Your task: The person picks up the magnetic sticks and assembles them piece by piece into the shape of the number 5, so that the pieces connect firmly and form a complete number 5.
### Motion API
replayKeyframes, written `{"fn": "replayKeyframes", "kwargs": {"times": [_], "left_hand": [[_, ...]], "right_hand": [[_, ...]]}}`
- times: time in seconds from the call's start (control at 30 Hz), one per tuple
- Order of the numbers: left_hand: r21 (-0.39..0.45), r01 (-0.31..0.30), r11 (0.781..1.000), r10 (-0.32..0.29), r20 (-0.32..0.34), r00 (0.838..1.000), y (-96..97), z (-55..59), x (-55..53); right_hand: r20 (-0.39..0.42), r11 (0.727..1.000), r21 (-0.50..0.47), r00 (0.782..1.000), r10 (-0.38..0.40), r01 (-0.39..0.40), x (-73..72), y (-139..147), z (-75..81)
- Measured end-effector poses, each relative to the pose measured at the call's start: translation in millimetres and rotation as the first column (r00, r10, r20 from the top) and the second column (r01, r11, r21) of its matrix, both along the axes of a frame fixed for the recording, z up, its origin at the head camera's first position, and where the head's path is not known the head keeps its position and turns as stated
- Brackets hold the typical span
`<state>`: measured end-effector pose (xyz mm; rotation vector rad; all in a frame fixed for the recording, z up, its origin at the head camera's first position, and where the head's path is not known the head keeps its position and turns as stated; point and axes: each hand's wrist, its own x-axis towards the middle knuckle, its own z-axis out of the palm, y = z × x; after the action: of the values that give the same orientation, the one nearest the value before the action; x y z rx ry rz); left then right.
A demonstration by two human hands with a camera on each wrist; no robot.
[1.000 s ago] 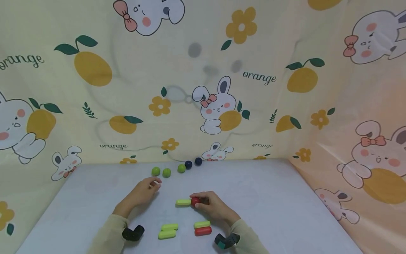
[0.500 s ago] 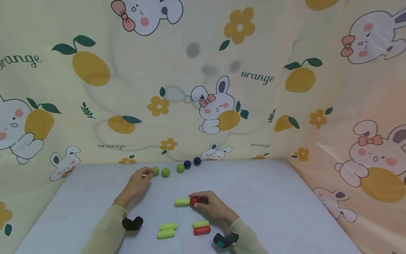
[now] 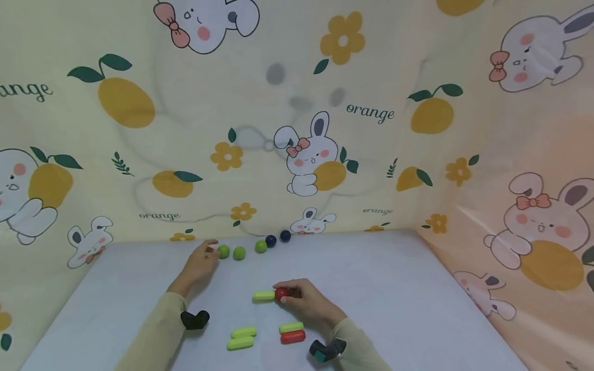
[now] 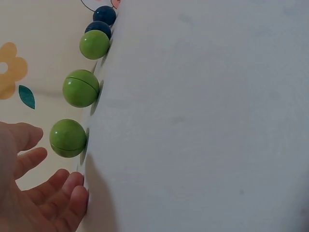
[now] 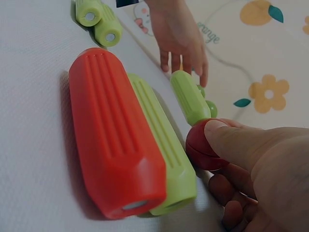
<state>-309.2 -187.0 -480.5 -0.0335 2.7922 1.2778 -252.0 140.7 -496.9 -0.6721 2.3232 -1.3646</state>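
Right hand (image 3: 309,301) pinches red ball (image 3: 280,294) between thumb and fingers, out on the table (image 3: 394,293), with stick (image 3: 263,296) end-on against it, pointing left. Looks joined; the pale discs (image 5: 110,37) on loose stick ends could be magnets, can't confirm. Left hand (image 3: 200,264) is out by the back edge, fingers spread just beside end ball (image 3: 224,251), leftmost of three greens; left wrist view shows a gap to the ball, so no grip yet. Step in hand, my read: fetching a green ball while the right steadies red ball plus stick. Next move calls for left fingers and thumb closing on end ball from both sides, gently, since it'll likely roll if nudged and middle ball (image 3: 238,253) is near. Then I'd bring it in line with the stick's free end, right hand kept put. Third green (image 3: 261,246) and the two blues (image 3: 271,241) are farther right, best left alone. Loose parts nearer the person: green pair (image 3: 242,337) side by side, red stick (image 3: 293,337) alongside green stick (image 3: 291,327)
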Motion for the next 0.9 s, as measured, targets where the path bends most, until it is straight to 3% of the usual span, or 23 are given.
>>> {"fn": "replayKeyframes", "kwargs": {"times": [0.33, 0.53, 0.7, 0.9], "left_hand": [[-0.053, 0.073, 0.996, -0.072, 0.016, 0.997, 1.8, 0.1, -7.4], [-0.08, 0.095, 0.992, -0.095, 0.007, 0.995, 4.0, 0.9, -5.6], [-0.106, 0.102, 0.989, -0.103, -0.005, 0.995, 3.2, -4.7, -3.9], [-0.115, 0.086, 0.99, -0.086, 0.005, 0.996, 3.3, -7.7, 3.0]], "right_hand": [[0.01, 1.0, 0.006, 1.0, -0.006, 0.006, -0.4, -1.6, 0.6], [0.016, 1.0, 0.005, 1.0, -0.005, 0.005, -0.9, -1.2, 1.6], [0.009, 1.0, 0.003, 1.0, -0.004, 0.004, -1.3, -0.9, 1.2], [0.004, 1.0, 0.003, 1.0, 0.0, 0.0, -1.1, -1.7, -1.0]]}}
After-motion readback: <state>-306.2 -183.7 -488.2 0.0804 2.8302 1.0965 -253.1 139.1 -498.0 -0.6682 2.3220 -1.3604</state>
